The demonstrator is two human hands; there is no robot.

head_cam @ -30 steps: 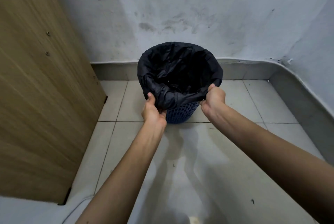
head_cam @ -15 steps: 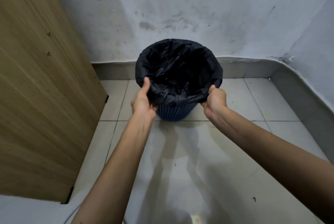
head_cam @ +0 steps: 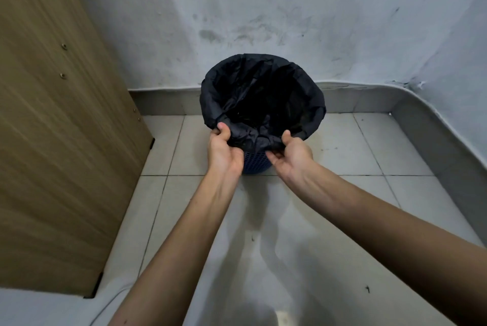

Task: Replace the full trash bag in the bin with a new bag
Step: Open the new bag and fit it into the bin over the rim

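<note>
A blue perforated bin (head_cam: 257, 163) stands on the tiled floor near the back wall. A black trash bag (head_cam: 263, 94) lines it, its edge folded over the rim all round. My left hand (head_cam: 224, 151) pinches the bag's folded edge at the near left of the rim. My right hand (head_cam: 291, 153) holds the same edge at the near right, thumb on top and fingers under the plastic. Most of the bin's wall is hidden by the bag and my hands. The bag's inside looks dark and I cannot tell what lies in it.
A wooden panel (head_cam: 58, 141) stands close on the left. Stained white walls (head_cam: 290, 14) meet in a corner at the back right, with a grey skirting (head_cam: 432, 136) along their foot. The floor (head_cam: 329, 157) is pale tile.
Both hands have shifted closer together along the near rim, the left from the bin's left side inward and the right a little leftward. The bag's edge is still held.
</note>
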